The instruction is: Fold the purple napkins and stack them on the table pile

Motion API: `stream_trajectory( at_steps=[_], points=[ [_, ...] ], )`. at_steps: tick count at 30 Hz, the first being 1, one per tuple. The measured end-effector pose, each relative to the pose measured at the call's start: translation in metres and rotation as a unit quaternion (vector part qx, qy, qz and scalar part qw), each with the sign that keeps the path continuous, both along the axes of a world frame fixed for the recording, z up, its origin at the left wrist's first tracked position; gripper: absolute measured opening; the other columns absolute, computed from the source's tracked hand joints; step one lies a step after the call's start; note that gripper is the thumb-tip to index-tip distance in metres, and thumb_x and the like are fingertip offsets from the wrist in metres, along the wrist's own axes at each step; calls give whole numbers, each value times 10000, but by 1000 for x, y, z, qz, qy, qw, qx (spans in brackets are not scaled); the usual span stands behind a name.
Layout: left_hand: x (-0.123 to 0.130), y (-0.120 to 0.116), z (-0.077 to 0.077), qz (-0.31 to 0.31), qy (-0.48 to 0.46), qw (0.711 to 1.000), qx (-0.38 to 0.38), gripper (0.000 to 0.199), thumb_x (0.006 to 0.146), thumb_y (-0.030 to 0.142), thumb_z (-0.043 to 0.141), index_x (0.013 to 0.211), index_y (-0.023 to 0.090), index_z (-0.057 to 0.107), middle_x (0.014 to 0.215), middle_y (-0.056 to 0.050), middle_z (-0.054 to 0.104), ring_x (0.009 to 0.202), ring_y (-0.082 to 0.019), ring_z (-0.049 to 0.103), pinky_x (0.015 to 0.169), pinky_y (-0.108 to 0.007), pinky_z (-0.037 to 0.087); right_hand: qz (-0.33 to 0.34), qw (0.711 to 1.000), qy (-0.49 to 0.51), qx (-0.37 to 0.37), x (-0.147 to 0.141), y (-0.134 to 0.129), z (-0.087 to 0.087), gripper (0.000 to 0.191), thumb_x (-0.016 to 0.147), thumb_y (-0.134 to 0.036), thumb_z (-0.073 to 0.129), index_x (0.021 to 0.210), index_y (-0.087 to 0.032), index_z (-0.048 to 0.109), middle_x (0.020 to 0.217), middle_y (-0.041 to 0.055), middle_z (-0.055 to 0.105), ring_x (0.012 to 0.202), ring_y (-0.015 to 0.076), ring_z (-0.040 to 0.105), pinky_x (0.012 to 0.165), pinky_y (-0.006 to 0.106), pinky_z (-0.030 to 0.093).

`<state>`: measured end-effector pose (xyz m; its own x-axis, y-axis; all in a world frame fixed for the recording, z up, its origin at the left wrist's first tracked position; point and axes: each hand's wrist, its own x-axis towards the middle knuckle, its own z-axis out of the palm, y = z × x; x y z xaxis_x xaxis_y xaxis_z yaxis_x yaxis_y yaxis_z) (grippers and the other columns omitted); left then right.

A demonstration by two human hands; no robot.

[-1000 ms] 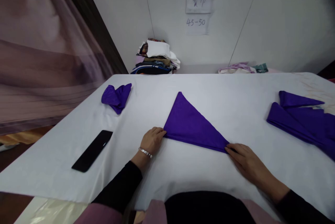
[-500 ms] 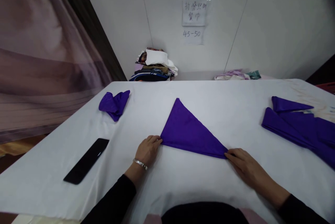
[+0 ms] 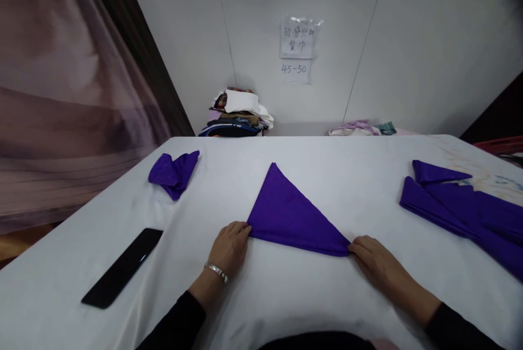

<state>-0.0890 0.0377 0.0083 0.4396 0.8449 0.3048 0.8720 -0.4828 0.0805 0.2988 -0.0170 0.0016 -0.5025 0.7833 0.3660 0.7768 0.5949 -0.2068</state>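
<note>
A purple cloth [image 3: 292, 216] lies flat on the white-covered table [image 3: 294, 295], folded into a triangle with one point toward the wall. At its near left corner, my left hand [image 3: 229, 245] pinches the edge; a silver bracelet is on that wrist. My right hand [image 3: 372, 257] grips the near right corner between thumb and fingers. Layered edges show along the cloth's near side.
A folded purple cloth [image 3: 175, 174] stands at the far left, with a black phone-like slab [image 3: 123, 268] nearer me. More purple cloths [image 3: 457, 208] lie at right. Behind the table are a clothes pile [image 3: 237, 113] and other fabrics [image 3: 355, 128].
The view has tilted up a little, so the table and everything on it sit lower in the picture. Both hands keep their hold on the cloth's corners.
</note>
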Motion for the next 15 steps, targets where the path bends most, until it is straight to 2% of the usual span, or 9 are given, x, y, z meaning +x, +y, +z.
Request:
stream_trajectory(
  at_steps=[3,6,8,11,15],
  points=[
    [18,-3,2,-29,-13,999,1,304,796,177,530,1091,196,603,1110,-93,638,1072,-247,537,921,-447,415,-4,1000,-1,1,1,-2,-6,207,894,-127,377,959,-182,566,892,84,602,767,195,571,665,359,496],
    [45,-7,2,-77,-29,996,-29,346,795,262,568,1138,217,575,1172,-90,613,1125,-253,507,976,-477,354,12,999,25,36,5,-1,-13,213,882,-126,409,1042,-192,533,1102,108,578,972,222,565,800,397,499],
    [62,-8,1,-108,-38,992,-55,388,798,296,574,1178,221,548,1199,-91,599,1134,-252,500,986,-480,340,18,998,42,48,7,-1,-12,215,872,-127,434,1057,-198,519,1168,106,561,1054,229,543,856,407,488],
    [80,-7,-2,-129,-49,987,-83,421,803,304,571,1213,223,518,1215,-88,590,1125,-247,503,962,-463,366,23,997,64,23,6,-3,0,202,869,-125,431,1027,-213,521,1125,85,595,1055,220,555,859,389,497],
    [86,-7,-3,-132,-55,985,-101,384,800,288,568,1176,215,542,1189,-78,606,1100,-251,513,923,-444,406,46,994,94,-43,1,-10,27,254,873,-104,408,1070,-230,507,1033,63,625,981,195,585,819,338,511]
  ],
)
